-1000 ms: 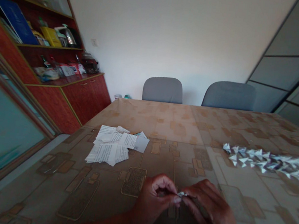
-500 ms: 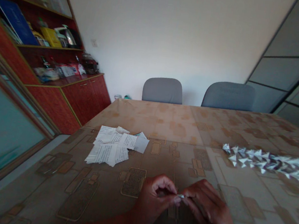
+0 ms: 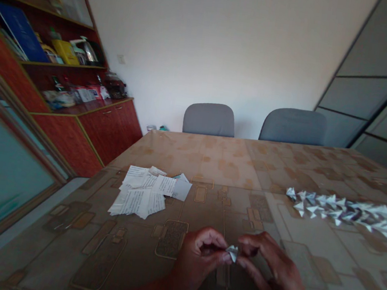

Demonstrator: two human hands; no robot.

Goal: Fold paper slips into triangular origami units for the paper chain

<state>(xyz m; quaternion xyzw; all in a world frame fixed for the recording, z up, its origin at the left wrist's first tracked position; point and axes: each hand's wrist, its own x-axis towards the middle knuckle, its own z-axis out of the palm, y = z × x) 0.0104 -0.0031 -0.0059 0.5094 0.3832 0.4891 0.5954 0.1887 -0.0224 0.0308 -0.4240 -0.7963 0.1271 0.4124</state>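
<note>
Between the thumb and finger of my left hand (image 3: 202,253) is a small folded piece of paper (image 3: 232,253), whitish with pointed corners. My right hand (image 3: 268,264) is just to the right of it, thumb and forefinger parted. The right thumb tip lies close to the paper; whether it touches I cannot tell. Farther off to the left lies a loose pile of printed paper slips (image 3: 142,193). Over on the right, several folded paper pieces (image 3: 345,211) with similar points stand in rows.
A patterned cloth covers the table (image 3: 192,154). Behind its far edge stand two grey chairs (image 3: 209,119) (image 3: 293,127) by the wall. On the left is a reddish wooden cabinet (image 3: 110,129) with filled shelves.
My right thumb and forefinger have spread apart from their pinch on the paper. The folded paper now shows more of its pointed shape, still in my left hand.
</note>
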